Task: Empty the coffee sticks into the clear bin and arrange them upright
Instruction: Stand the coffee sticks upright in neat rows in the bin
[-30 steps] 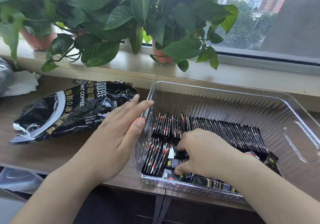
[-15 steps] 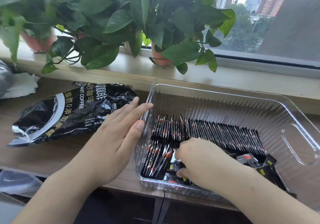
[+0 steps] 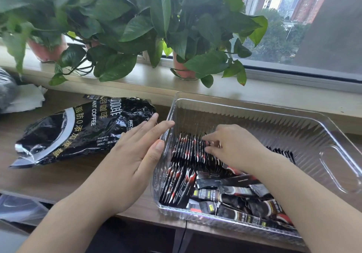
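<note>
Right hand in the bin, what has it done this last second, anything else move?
The right hand left the loose sticks near the front wall and moved to the far upright row, fingertips at its tops. The left hand stays flat against the clear bin; the coffee bag is unmoved.

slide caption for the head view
Left hand rests against clear plastic bin while right hand pinches upright black coffee sticks; black foil bag lies alongside.

Clear bin: transparent ribbed plastic, rectangular, cut-out handle at right end; sits on bench, lower right of frame.
Coffee sticks: slim black sachets, red-white marks. Long row stands upright across bin's middle. Short row upright at near-left corner. Loose sticks flat, jumbled along near wall.
Coffee bag: glossy black, lying flat, centre left.
</note>
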